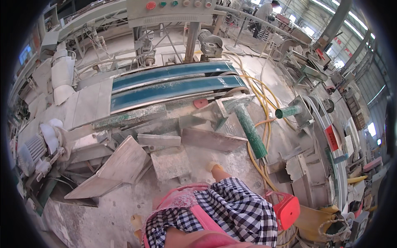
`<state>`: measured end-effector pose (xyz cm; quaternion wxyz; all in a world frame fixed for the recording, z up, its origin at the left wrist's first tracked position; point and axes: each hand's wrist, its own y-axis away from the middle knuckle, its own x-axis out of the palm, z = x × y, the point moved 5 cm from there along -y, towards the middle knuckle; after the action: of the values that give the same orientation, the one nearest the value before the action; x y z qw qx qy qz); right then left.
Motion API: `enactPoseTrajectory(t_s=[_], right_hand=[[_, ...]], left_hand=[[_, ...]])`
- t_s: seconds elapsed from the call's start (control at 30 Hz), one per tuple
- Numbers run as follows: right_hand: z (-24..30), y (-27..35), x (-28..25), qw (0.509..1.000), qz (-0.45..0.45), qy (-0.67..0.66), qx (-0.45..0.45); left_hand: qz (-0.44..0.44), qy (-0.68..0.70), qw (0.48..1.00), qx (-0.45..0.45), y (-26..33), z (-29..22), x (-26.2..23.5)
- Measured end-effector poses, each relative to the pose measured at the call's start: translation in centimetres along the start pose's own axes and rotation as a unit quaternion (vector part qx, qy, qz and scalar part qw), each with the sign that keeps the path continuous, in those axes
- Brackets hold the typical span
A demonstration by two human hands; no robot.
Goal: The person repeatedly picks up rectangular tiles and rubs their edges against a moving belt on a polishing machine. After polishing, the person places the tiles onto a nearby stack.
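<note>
From a black-and-white checked sleeve (244, 202), what looks like my right hand (216, 167) reaches forward with a tan covering on its fingers. It is small and its fingers cannot be made out; nothing in it shows. Nearest to it is a flat, dusty slab (170, 163) on the floor, apart from it. At the left of my pink apron (175, 198), a tan patch (137, 222) seems to be my left hand, mostly hidden by my clothing. Ahead, a long reddish-grey board (213, 139) leans against the machine's base.
Two blue-green conveyor belts (178, 91) run ahead beneath a control panel (171, 10). Angled boards (124, 159) lie left, near a motor (32, 155). A green roller (250, 130) juts out; yellow hoses (264, 97) cross the floor. A red stool (286, 211) stands right. A person (264, 14) is far back.
</note>
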<state>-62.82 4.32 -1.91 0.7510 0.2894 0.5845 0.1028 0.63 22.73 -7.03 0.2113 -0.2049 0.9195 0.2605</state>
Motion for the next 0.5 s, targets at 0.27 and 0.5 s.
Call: enactPoseTrajectory(t_s=[0.27,0.5], right_hand=[[7.1,-1.0,-6.7,0.983,-0.034,-0.181,-0.021],[9.4,0.4,-4.7,0.959,-0.207,-0.194,-0.003]], left_hand=[[-0.040,0.084,0.992,0.088,-5.5,-19.7,-3.9],[-0.019,0.147,0.960,0.238,-19.0,-44.0,-8.1]])
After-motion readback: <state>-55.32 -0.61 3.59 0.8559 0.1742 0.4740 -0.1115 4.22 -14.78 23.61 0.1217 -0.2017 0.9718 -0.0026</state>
